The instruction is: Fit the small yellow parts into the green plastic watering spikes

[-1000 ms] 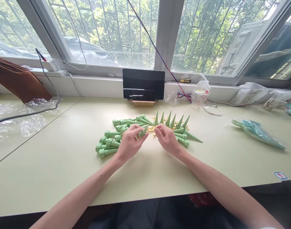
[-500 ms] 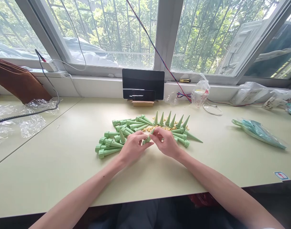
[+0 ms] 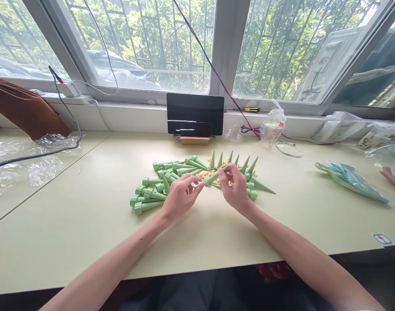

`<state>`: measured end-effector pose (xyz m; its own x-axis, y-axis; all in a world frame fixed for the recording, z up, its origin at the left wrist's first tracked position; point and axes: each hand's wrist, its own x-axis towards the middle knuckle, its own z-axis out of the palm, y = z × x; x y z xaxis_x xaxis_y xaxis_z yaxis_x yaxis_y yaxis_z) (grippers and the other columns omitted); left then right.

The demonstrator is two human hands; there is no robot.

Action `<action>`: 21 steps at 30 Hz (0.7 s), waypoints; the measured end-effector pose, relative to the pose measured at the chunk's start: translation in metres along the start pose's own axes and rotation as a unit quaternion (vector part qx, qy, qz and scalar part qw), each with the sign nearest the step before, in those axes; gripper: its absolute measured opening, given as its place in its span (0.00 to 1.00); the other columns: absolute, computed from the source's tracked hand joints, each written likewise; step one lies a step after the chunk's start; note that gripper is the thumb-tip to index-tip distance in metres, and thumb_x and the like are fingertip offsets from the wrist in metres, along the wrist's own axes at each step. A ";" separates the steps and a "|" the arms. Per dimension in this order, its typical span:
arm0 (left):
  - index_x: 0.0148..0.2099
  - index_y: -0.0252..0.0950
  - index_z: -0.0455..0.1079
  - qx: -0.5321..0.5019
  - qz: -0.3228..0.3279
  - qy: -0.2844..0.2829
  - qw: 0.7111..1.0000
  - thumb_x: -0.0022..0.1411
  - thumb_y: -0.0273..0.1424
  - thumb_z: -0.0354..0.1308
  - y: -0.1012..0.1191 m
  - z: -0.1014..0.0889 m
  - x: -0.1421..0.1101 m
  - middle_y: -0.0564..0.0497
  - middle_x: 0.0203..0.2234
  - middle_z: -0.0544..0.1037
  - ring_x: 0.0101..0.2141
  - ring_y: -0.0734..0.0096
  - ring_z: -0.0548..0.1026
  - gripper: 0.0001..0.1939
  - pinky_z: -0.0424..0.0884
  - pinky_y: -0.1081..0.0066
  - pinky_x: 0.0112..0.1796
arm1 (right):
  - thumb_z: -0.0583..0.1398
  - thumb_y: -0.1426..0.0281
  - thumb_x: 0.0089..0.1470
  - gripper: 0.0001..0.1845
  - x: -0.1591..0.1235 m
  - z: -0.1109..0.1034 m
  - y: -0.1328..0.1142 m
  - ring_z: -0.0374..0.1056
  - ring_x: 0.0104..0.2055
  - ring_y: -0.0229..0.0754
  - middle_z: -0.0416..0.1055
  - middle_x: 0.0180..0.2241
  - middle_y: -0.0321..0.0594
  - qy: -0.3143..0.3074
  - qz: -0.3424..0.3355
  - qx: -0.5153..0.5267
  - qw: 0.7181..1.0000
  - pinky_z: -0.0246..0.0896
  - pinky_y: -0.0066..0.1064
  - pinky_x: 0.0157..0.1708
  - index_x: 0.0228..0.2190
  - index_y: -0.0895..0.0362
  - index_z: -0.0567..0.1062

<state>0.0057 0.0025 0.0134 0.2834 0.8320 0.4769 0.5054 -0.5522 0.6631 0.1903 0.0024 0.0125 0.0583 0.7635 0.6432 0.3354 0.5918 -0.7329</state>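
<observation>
Between my hands is a green plastic plant-watering spike (image 3: pixel 211 178), tilted, its wide capped end toward the left and its tip up to the right. The fingers of my right hand (image 3: pixel 233 188) pinch its narrow part. My left hand (image 3: pixel 181 194) has thumb and fingertips closed together at the wide end; whatever they pinch is too small to make out. Left of my hands lies a pile of green spikes (image 3: pixel 151 194). Several green spikes (image 3: pixel 229 158) stand upright behind my right hand. Small yellow pieces (image 3: pixel 200 176) lie scattered between the groups, partly hidden by my hands.
A dark tablet (image 3: pixel 195 110) and a phone lean on a cardboard stand (image 3: pixel 194 141) at the back. A bagged green item (image 3: pixel 352 181) lies to the right. Clear plastic wrap (image 3: pixel 43 166) and a brown bag (image 3: pixel 25 110) are at left. A white cable (image 3: pixel 288 149) lies coiled at back right.
My right hand has moved slightly right and up the spike, which now tilts over toward the right. My left fingers have shifted from around the spike to its wide end.
</observation>
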 end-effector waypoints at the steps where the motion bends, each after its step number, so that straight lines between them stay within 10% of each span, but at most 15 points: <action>1: 0.38 0.37 0.75 0.000 0.000 0.003 1.000 0.67 0.37 0.55 0.000 0.000 0.000 0.51 0.33 0.75 0.24 0.77 0.70 0.10 0.69 0.75 0.27 | 0.54 0.65 0.63 0.08 0.001 -0.001 0.001 0.60 0.20 0.33 0.63 0.23 0.31 0.022 0.003 -0.003 1.000 0.57 0.25 0.21 0.33 0.54 0.65; 10: 0.35 0.37 0.73 0.010 0.008 0.017 1.000 0.67 0.34 0.54 0.002 -0.001 0.000 0.51 0.30 0.75 0.25 0.75 0.70 0.10 0.67 0.75 0.26 | 0.52 0.62 0.65 0.12 0.009 -0.010 0.001 0.59 0.23 0.36 0.63 0.22 0.33 0.101 -0.014 -0.095 0.990 0.58 0.27 0.24 0.32 0.55 0.67; 21: 0.34 0.36 0.73 0.009 0.009 0.021 1.000 0.67 0.33 0.54 0.003 -0.001 0.000 0.50 0.29 0.75 0.27 0.74 0.71 0.10 0.67 0.76 0.26 | 0.52 0.65 0.64 0.15 0.011 -0.010 0.010 0.54 0.20 0.36 0.58 0.19 0.32 0.031 0.000 -0.132 0.991 0.52 0.28 0.22 0.25 0.54 0.64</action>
<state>0.0069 0.0008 0.0162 0.2585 0.8189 0.5125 0.5158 -0.5656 0.6435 0.2038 0.0136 0.0147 0.1128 0.7409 0.6621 0.5697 0.4977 -0.6540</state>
